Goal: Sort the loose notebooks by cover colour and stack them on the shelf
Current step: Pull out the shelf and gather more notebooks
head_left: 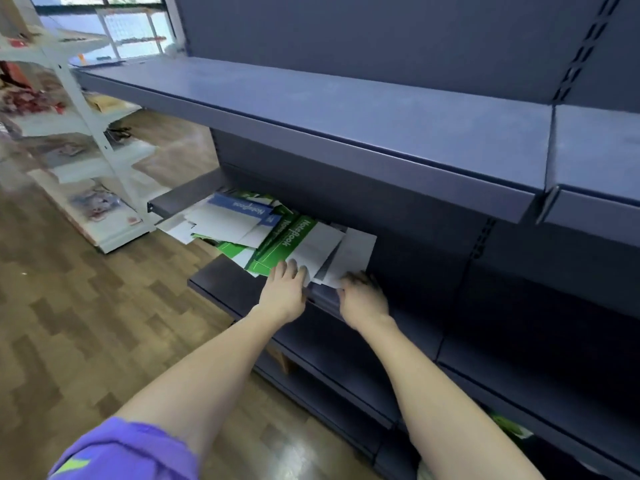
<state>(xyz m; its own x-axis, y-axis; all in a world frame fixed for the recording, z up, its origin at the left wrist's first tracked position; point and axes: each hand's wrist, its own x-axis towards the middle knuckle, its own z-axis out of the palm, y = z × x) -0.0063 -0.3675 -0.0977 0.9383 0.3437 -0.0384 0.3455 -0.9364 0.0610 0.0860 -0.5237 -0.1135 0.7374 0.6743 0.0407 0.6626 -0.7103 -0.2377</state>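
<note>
A loose heap of notebooks lies on the dark middle shelf (221, 282). A blue-covered notebook (239, 206) sits at the back left, green ones (292, 237) in the middle, and white-faced ones (353, 254) to the right. My left hand (284, 289) lies flat with fingers on the near edge of a green and white notebook. My right hand (362, 296) has its fingers curled at the near corner of the rightmost white notebook; the grip itself is blurred.
A broad bare shelf (346, 109) juts out above the heap. Lower dark shelves (346, 358) run under my arms, with something green (509, 426) on one at the right. A white rack (86, 140) of goods stands to the left on wooden floor.
</note>
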